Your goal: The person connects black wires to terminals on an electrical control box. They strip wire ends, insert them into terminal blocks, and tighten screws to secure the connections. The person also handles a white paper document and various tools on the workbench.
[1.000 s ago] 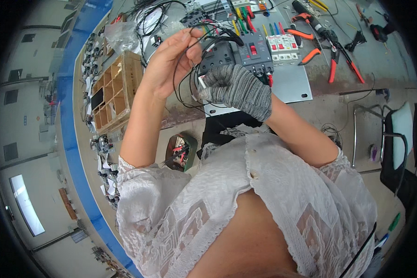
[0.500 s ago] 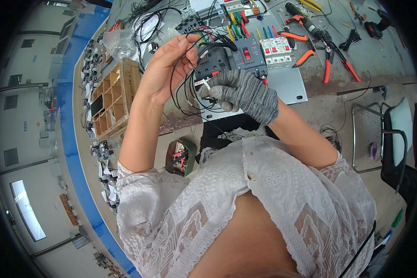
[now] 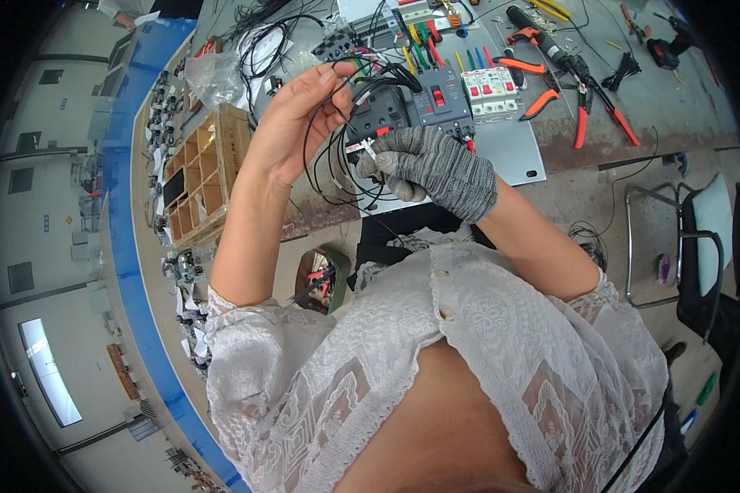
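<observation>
Looking straight down on the grey bench [image 3: 674,99], then in to the silver mounting plate [image 3: 514,156] at its near edge, then left to a divided wooden box [image 3: 238,144]. Up close now to the right hand [image 3: 436,168], gloved in grey knit, held over the near part of the plate: curled tight, thumb pressed to fingers, gap closed. Across to the left hand [image 3: 308,103], bare, just left of the plate: thumb and forefinger together at the tips, other fingers loosely bent. Beyond the glove, on to a dark grey breaker [image 3: 454,89] with a red switch, and right beside it, a row of white breakers [image 3: 492,92]. Down in size to the black wires [image 3: 403,76], bunched over the dark casings and looping between the two hands. Picking out just one black wire [image 3: 306,148] there, pinched in those bare fingertips and bowing down below them. And last, tiniest of all, a small white piece [image 3: 368,149], clamped in the glove and poking out past its fingertips; too small to tell exactly what kind.
</observation>
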A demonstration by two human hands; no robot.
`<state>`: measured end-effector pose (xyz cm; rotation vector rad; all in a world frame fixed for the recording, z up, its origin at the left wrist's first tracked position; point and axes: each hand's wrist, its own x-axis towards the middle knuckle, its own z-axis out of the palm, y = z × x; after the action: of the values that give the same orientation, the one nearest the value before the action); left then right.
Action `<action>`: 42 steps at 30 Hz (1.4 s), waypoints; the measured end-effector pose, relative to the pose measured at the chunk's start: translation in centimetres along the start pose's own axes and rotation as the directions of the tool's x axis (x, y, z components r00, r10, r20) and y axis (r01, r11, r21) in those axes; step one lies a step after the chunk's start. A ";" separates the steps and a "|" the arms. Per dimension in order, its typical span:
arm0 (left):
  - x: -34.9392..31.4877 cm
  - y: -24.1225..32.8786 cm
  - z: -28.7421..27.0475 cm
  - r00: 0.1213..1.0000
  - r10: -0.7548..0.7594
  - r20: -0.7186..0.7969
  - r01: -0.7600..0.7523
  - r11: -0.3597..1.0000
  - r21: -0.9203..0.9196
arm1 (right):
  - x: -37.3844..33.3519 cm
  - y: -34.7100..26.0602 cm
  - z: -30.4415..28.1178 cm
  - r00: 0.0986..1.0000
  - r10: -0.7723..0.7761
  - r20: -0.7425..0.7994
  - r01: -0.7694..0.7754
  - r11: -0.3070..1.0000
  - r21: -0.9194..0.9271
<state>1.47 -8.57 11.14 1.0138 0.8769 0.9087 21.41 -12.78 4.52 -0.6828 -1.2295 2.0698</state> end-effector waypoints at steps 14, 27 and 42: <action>-1.0 3.5 1.6 0.991 -0.044 -0.128 0.124 0.674 0.728 | -4.9 -0.5 -2.7 0.991 0.095 -0.090 -0.123 0.906 -0.404; 3.4 -0.7 2.6 0.991 0.088 0.101 -0.104 0.032 0.994 | -9.1 1.5 -6.6 0.985 0.113 -0.129 -0.161 0.869 -0.469; 7.4 1.9 3.0 0.921 -0.388 0.035 0.174 0.490 0.854 | -5.4 2.7 -7.3 0.963 0.145 0.229 0.078 0.659 -0.748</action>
<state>6.47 -2.24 12.54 1.7004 1.2829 -0.0090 29.44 -13.56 -0.41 -0.7851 -2.3136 1.6442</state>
